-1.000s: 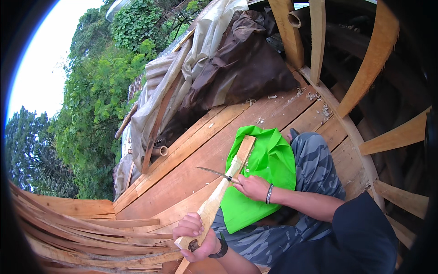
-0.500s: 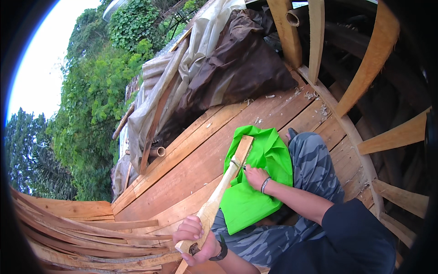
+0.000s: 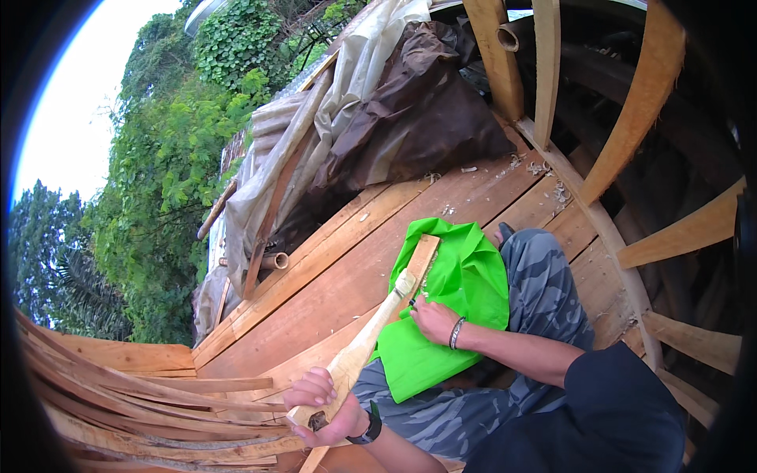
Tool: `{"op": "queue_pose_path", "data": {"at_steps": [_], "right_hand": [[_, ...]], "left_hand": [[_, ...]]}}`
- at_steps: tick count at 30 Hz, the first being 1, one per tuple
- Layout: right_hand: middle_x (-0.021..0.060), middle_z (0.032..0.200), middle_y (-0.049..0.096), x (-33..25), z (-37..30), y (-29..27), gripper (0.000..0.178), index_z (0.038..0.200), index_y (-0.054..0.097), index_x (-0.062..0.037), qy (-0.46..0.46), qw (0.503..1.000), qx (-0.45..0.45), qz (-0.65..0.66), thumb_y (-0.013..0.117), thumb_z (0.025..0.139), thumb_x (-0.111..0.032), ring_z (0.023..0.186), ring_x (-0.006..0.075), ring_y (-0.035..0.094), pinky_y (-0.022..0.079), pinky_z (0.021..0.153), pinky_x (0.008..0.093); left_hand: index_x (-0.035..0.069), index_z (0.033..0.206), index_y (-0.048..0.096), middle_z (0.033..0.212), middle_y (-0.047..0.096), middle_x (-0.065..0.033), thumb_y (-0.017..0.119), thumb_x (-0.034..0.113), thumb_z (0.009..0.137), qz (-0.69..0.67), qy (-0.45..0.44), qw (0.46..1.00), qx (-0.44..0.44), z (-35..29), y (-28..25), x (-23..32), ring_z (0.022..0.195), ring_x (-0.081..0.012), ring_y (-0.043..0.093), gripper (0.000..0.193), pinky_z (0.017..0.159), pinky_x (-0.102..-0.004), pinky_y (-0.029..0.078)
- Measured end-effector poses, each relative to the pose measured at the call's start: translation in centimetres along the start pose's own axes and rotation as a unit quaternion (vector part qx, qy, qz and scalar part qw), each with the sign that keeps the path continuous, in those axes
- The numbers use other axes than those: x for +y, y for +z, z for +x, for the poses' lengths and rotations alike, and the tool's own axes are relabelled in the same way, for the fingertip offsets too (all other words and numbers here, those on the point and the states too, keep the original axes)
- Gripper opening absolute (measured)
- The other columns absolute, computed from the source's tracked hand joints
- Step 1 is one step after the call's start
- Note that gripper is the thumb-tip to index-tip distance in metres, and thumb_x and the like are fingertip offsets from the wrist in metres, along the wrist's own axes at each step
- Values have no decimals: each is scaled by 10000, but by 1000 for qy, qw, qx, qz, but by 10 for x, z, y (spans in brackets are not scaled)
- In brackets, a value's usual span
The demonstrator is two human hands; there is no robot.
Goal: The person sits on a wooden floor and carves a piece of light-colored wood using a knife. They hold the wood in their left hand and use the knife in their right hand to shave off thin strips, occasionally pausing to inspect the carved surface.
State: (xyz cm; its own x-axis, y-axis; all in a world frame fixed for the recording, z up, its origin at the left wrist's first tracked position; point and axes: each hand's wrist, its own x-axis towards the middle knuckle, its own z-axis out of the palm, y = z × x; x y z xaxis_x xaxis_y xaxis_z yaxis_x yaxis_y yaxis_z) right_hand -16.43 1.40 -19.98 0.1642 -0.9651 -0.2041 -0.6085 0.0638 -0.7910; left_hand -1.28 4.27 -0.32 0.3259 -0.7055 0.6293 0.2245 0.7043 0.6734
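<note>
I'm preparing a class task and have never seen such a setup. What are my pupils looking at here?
There is no machine: a person works with two bare hands. The view comes from a fisheye camera worn on the head, looking down, so straight edges bend. The left hand grips the near end of a long wooden piece; its far end lies over a bright green sheet on the lap. The right hand holds a small tool, mostly hidden, beside the wood. Pale shavings lie on the floor planks.
</note>
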Motion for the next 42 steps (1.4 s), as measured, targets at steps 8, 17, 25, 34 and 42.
{"op": "queue_pose_path", "data": {"at_steps": [8,17,25,34,42], "right_hand": [[208,687,628,48,14,3,265,982,417,-15,56,996,47,-56,441,962,-278,647,377,648,521,569,491],[227,763,626,52,26,6,240,986,407,-21,34,997,22,-60,454,954,-253,637,397,629,510,567,501],[204,709,642,61,24,1,198,964,429,0,35,994,9,-100,420,947,-197,644,380,657,520,557,494],[207,745,641,65,29,-7,177,978,443,-11,38,994,34,-101,434,932,-182,653,378,655,525,556,480],[212,749,648,49,23,-8,207,947,442,5,-40,995,28,-90,477,909,-195,651,377,653,523,569,477]], "left_hand": [[93,677,360,535,318,-15,429,488,850,-6,-9,999,-37,3,9,-2,466,-128,306,436,529,-296,292],[95,684,363,543,324,-14,415,481,860,12,-4,1000,-9,2,7,1,467,-124,308,427,530,-283,290],[92,692,356,551,327,-18,404,476,869,14,-8,1000,15,5,17,-1,472,-120,317,425,530,-275,293],[93,692,359,546,327,-14,387,471,884,7,-14,1000,-1,8,33,-11,457,-116,317,425,519,-272,296],[95,685,358,546,329,-13,400,479,872,20,-11,1000,13,8,27,-4,450,-113,303,429,509,-264,290]]}}
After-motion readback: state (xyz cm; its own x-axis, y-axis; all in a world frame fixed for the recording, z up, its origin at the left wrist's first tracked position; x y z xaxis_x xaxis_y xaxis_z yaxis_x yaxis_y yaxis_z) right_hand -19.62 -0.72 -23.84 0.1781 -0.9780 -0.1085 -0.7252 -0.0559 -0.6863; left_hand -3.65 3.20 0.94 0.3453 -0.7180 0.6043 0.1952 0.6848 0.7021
